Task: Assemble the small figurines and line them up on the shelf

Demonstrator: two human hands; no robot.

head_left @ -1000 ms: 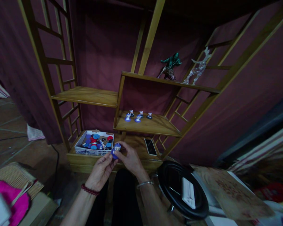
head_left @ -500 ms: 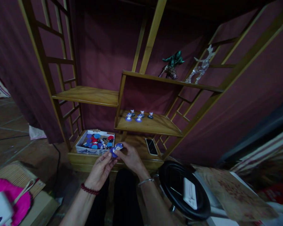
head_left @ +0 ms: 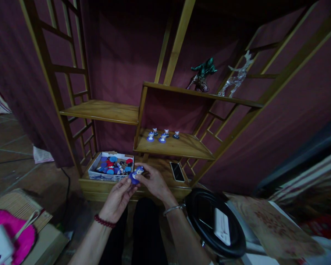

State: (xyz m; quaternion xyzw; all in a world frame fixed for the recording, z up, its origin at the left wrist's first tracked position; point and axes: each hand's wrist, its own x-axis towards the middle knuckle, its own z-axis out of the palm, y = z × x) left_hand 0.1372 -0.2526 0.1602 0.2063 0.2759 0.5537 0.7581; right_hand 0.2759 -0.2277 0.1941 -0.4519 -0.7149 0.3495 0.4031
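Between my two hands is a small purple-and-white figurine (head_left: 135,176) on a round purple base. The fingers of my left hand (head_left: 120,195) pinch the base from the lower left. My right hand (head_left: 153,182) grips the figurine's upper part from the right, its thumb across the front. Just behind and left of them, a cardboard box (head_left: 106,176) holds loose figurines and round bases in blue, red, purple and black. On the middle shelf (head_left: 179,147) stand several similar figurines (head_left: 162,138), purple ones in front and dark-based ones behind.
A phone (head_left: 177,172) lies on the bottom shelf, right of my hands. Above are a green figure statue (head_left: 202,75) and a clear deer ornament (head_left: 235,79). A black round stool (head_left: 215,224) stands at my right. A pink cushion (head_left: 22,232) lies at the left.
My right hand has shifted slightly on the figurine, its wrist a little farther right. The figurine is tilted a bit differently; my left hand is nearly still.
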